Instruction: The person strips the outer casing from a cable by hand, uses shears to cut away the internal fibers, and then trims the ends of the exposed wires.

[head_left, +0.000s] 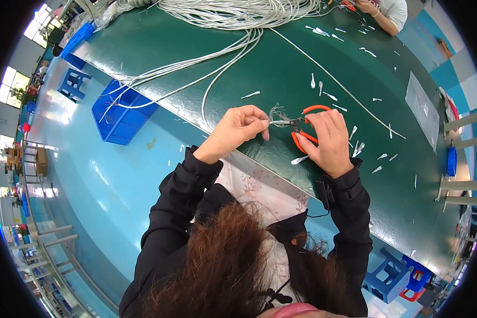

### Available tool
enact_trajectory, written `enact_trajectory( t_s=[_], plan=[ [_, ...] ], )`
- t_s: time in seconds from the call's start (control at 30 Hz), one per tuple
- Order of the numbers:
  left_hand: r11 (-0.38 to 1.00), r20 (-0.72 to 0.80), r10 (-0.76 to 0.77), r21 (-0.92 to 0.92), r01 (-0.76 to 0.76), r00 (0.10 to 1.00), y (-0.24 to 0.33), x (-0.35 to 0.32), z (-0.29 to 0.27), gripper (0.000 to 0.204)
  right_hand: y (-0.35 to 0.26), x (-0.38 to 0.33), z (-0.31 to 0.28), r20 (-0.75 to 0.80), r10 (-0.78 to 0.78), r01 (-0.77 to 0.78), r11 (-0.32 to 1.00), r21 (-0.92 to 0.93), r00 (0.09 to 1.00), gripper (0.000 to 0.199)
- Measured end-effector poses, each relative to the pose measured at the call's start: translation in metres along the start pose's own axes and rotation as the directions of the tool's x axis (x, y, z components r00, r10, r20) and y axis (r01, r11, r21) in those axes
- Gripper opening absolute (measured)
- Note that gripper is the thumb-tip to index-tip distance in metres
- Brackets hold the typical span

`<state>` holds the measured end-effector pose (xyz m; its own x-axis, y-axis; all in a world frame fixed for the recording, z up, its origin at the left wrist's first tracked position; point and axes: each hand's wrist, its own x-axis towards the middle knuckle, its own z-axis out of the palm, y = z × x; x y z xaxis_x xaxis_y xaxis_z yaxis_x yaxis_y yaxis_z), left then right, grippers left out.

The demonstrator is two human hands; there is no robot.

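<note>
long brown hair (217, 259) is seen nearest the camera, flanked by two black sleeves (177, 199). above the near edge of the green desk (281, 63), a cable end (273, 122) is held by the left hand (244, 127); it is pinched between thumb and forefinger, with the other fingers curled in. fine, frayed strands (277, 112) are spread upward from that end. orange-handled pliers (296, 123) are gripped by the right hand (329, 139), its fingers bent around the upper handle and its thumb laid along the lower one. the handles are spread apart, and the pliers' tip is brought against the cable end; whether the jaws are fully closed cannot be told. white scraps (330, 97) are scattered over the desk, mostly beyond and to the right of the pliers. a large coil of white cable (233, 13) is laid at the far side, and several of its lengths are draped across the desk's left edge, over a blue plastic bin (123, 119). a clear plastic bag (423, 108) is laid flat at the right. at the top right, a co-worker's forearm (388, 24) is seen.
</note>
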<state>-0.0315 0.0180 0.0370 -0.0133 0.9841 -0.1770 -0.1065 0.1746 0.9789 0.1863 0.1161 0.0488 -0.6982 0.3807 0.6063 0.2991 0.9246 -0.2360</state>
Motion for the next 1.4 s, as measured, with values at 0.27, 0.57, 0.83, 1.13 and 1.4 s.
enact_trajectory(
  t_s=[0.27, 0.57, 0.83, 1.13, 1.4],
  plan=[
    [1.0, 0.037, -0.019, -0.003, 0.019, 0.999, 0.0, 0.0, -0.002, 0.014, 0.006, -0.005, 0.005, 0.123, 0.153, -0.181, 0.946, 0.267, 0.981, 0.037],
    [0.978, 0.179, -0.028, -0.197, 0.063, 0.983, -0.01, 0.002, -0.004, 0.01, 0.0, -0.009, 0.013, 0.312, 0.282, -0.408, 0.773, 0.486, 0.907, 0.031],
    [0.947, 0.213, -0.019, -0.31, 0.086, 0.977, -0.009, 0.006, -0.003, 0.014, 0.005, -0.008, 0.016, 0.222, 0.432, -0.477, 0.678, 0.56, 0.874, 0.03],
    [0.972, 0.027, 0.068, -0.227, -0.06, 0.997, -0.003, 0.001, 0.005, 0.016, 0.024, -0.015, 0.016, 0.085, 0.592, -0.595, 0.775, 0.214, 0.801, 0.029],
    [0.935, -0.246, 0.226, -0.216, -0.28, 0.943, -0.019, 0.008, 0.026, 0.008, -0.003, -0.005, 0.012, 0.146, 0.541, -0.541, 0.703, 0.461, 0.828, 0.024]
  ],
)
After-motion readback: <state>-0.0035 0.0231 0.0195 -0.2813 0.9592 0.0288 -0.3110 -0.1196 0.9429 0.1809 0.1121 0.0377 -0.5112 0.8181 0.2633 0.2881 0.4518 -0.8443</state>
